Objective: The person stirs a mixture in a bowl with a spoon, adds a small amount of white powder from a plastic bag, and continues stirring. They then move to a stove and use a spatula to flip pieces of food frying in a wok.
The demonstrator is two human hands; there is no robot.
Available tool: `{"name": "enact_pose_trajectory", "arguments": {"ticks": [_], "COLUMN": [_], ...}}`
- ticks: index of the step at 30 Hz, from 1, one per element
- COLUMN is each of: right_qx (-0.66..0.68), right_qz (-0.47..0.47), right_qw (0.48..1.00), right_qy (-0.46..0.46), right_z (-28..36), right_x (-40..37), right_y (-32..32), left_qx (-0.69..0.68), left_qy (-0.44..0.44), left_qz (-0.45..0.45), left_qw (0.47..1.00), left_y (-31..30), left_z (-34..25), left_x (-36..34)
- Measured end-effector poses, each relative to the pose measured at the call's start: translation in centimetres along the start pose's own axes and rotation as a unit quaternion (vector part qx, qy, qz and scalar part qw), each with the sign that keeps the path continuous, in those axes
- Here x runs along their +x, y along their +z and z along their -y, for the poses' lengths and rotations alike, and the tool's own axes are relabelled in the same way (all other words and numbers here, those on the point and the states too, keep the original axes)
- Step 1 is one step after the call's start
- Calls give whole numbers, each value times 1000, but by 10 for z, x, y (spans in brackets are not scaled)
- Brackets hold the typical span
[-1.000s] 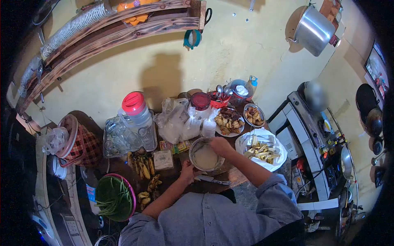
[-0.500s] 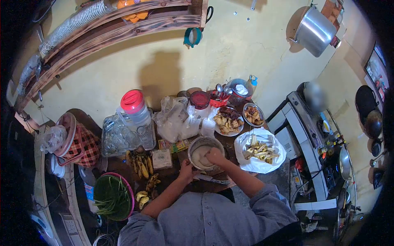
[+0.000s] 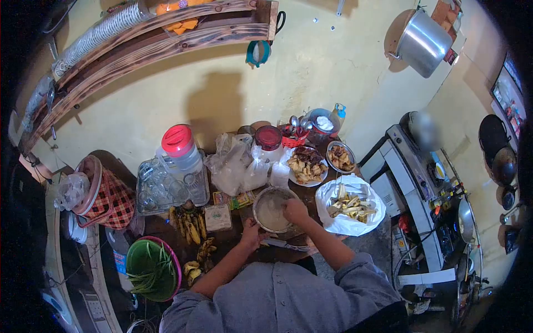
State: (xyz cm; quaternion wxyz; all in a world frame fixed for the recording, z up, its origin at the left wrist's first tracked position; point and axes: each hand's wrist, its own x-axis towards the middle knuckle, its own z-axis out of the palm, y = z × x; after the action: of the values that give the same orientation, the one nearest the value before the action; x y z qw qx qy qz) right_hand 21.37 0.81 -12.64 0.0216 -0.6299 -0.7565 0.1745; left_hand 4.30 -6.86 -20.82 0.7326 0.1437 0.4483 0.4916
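A metal bowl of pale, wet batter stands at the table's front edge. At its lower left rim my left hand is closed, gripping the bowl's edge. My right hand is over the right side of the bowl with its fingers curled together; whatever they hold is too small or hidden to make out. Just below the bowl lies a knife. To the right, a white plastic bag holds banana peels. Behind the bowl is a plate of fried pieces.
Left of the bowl are a white square packet, bananas and a tray of glasses with a red-lidded jug. A green basin stands at lower left. The stove is at right, and a wooden shelf hangs above.
My right hand has shifted slightly right within the bowl, moving through the batter. My left hand keeps its place at the rim. The view has tilted a little.
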Motion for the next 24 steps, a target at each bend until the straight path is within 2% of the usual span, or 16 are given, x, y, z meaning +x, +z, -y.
{"name": "enact_pose_trajectory", "arguments": {"ticks": [1,2,4,8,10,11,13,14,16,17,19,20,22,23,24], "right_qx": [-9,-8,-42,-14,-54,-53,-38,-38,-1,0,-70,-72,-36,-36,-41], "right_qz": [41,40,54,-9,99,99,-47,-47,-18,-18,79,79,-28,-27,27], "right_qw": [996,996,998,1000,991,991,998,998,990,990,990,990,998,998,994], "right_qy": [-75,-76,9,-11,-66,-67,-12,-12,-137,-137,-88,-89,-39,-38,-100], "right_z": [3,1,-8,-7,-15,-16,-16,-12,-3,-8,-21,-20,-15,-15,-15], "right_x": [0,2,6,11,13,15,19,15,5,6,11,14,15,15,15], "right_y": [0,-6,-22,-11,-2,-2,-6,-6,-2,-4,-9,-8,0,4,7], "left_qx": [15,29,25,12,21,29,20,14,-5,-23,-21,-21,-27,-32,-31], "left_qy": [-3,-6,4,-2,5,10,13,15,9,3,-6,-16,-8,1,0], "left_qz": [-19,-38,-27,-17,-24,-30,-23,-15,-8,-1,-4,-6,-8,-10,-10], "left_qw": [1000,999,999,1000,999,999,999,1000,1000,1000,1000,1000,1000,999,999], "left_y": [7,11,7,3,9,12,11,10,9,8,6,8,11,12,13], "left_z": [-6,-11,-8,-3,-7,-10,-9,-8,-7,-6,-7,-7,-7,-8,-10], "left_x": [-7,-10,-8,-1,-7,-11,-11,-11,-8,-7,-6,-6,-9,-11,-13]}}
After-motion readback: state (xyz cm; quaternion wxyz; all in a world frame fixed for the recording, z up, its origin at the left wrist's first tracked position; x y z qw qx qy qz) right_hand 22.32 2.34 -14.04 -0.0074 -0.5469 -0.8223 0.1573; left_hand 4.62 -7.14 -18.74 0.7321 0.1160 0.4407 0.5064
